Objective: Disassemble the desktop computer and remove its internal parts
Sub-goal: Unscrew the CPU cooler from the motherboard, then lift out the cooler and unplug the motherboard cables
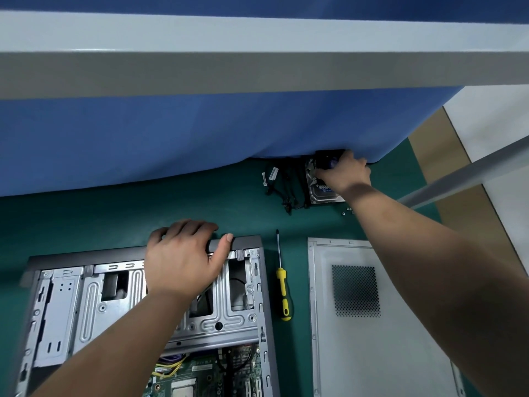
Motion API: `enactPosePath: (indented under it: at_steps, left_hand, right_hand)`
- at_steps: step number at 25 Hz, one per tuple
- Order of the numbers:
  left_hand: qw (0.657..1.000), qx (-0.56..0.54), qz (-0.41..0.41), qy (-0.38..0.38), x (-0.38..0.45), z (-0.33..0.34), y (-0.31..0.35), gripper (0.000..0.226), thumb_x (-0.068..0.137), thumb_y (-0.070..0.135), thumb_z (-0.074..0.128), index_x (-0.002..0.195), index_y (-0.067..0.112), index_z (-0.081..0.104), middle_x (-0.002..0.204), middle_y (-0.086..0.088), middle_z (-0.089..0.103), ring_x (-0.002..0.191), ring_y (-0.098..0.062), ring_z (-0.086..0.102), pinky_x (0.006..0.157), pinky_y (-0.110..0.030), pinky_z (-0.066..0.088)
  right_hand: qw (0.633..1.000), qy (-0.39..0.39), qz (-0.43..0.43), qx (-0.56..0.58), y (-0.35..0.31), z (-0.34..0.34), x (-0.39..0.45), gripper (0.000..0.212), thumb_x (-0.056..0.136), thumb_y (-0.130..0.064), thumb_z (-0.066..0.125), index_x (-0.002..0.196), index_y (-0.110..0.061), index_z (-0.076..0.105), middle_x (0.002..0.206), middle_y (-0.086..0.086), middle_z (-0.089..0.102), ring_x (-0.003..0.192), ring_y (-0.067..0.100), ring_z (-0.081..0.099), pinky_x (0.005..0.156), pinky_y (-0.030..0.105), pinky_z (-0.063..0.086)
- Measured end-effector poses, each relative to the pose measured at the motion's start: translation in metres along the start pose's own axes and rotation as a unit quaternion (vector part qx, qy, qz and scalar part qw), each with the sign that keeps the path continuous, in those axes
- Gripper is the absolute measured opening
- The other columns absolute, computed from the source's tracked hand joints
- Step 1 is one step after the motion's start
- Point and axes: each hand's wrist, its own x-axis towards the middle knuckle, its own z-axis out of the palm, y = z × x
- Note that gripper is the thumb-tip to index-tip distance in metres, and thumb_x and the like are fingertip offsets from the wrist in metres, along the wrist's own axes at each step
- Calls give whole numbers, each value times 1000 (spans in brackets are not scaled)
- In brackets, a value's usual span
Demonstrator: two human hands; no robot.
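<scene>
Left hand (183,253) rests flat, fingers relaxed, on the far edge of the open computer case (148,310) on the green mat (114,213). Right hand (343,173) grasps a black part (326,160) above the hard drive (320,190), beside loose cables (286,184).

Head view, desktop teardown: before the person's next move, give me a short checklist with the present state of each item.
1. Left hand steadies the computer case: ok.
2. Right hand has a secure grip on the black part beside the hard drive: cannot tell.
3. Screwdriver lies on the mat, free: ok.
4. Side panel set aside: ok.
5. Loose screws gathered together: ok.
</scene>
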Motion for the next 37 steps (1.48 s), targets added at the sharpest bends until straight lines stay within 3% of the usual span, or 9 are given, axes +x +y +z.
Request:
enactPosePath:
  at_steps: [8, 12, 16, 19, 24, 28, 32, 34, 37]
  left_hand:
    - [1000, -2, -10, -21, 2, -2, 0, 55, 98, 65, 36, 89, 28, 76, 84, 5, 74, 85, -24, 68, 76, -38, 42]
    - [998, 12, -14, -58, 1, -12, 1, 61, 98, 67, 31, 81, 26, 73, 77, 3, 70, 80, -25, 64, 70, -34, 40]
    - [993, -24, 41, -105, -9, -25, -6, 61, 96, 71, 27, 119, 34, 69, 117, 3, 73, 114, -24, 61, 93, -41, 39]
    - [978, -113, 96, -148, -40, -36, -33, 65, 95, 63, 38, 153, 34, 43, 160, 3, 43, 150, -22, 33, 122, -45, 18]
    - [965, -164, 116, -167, -160, -74, -99, 57, 100, 52, 44, 153, 33, 39, 168, 7, 26, 155, -18, 22, 124, -46, 18]
    - [957, -109, 180, -201, -234, -98, -136, 59, 100, 57, 33, 154, 34, 39, 171, 8, 18, 158, -15, 15, 128, -43, 9]
    - [941, -64, 244, -227, -272, -111, -144, 49, 101, 63, 31, 139, 46, 56, 163, 18, 33, 158, -14, 13, 127, -45, 13]
    - [936, -94, 251, -228, -282, -115, -143, 46, 101, 63, 31, 121, 48, 69, 147, 25, 53, 157, -16, 17, 126, -50, 10]
    - [922, -125, 263, -254, -288, -118, -142, 52, 100, 63, 28, 110, 44, 75, 127, 30, 65, 154, -8, 25, 125, -52, 1]
  right_hand:
    - [996, 56, -65, 1, 14, 10, -72, 72, 85, -52, 71, 142, -15, 47, 155, 13, 35, 138, 39, 34, 113, 46, 35]
    - [990, -24, -118, 68, 29, 28, -175, 51, 95, -43, 65, 137, -16, 55, 141, 9, 52, 131, 29, 48, 112, 42, 39]
    - [973, -94, -157, 143, 38, 53, -296, 50, 102, -51, 50, 146, -28, 46, 147, -6, 50, 130, 12, 51, 113, 39, 42]
    - [966, -123, -194, 119, 51, 74, -358, 67, 107, -45, 40, 164, -28, 8, 170, -8, 14, 150, 13, 29, 122, 34, 26]
    - [963, -86, -255, -22, 87, 91, -420, 75, 107, -46, 34, 163, -26, -12, 165, -14, -32, 153, 25, 26, 120, 47, 34]
    - [945, -41, -294, -138, 92, 96, -452, 70, 106, -49, 35, 164, -20, 9, 171, 0, -12, 157, 21, -16, 128, 50, 0]
    - [909, -205, -359, -58, 71, 102, -484, 39, 106, -41, 47, 138, -26, 60, 147, -11, 50, 140, 13, 44, 123, 38, 26]
    - [904, -269, -332, -12, 63, 101, -493, 25, 103, -34, 55, 120, -26, 71, 113, -16, 63, 103, 3, 60, 99, 29, 49]
    - [902, -342, -253, 72, 63, 101, -502, 11, 98, -34, 65, 101, -33, 76, 78, -20, 70, 67, -3, 61, 61, 11, 47]
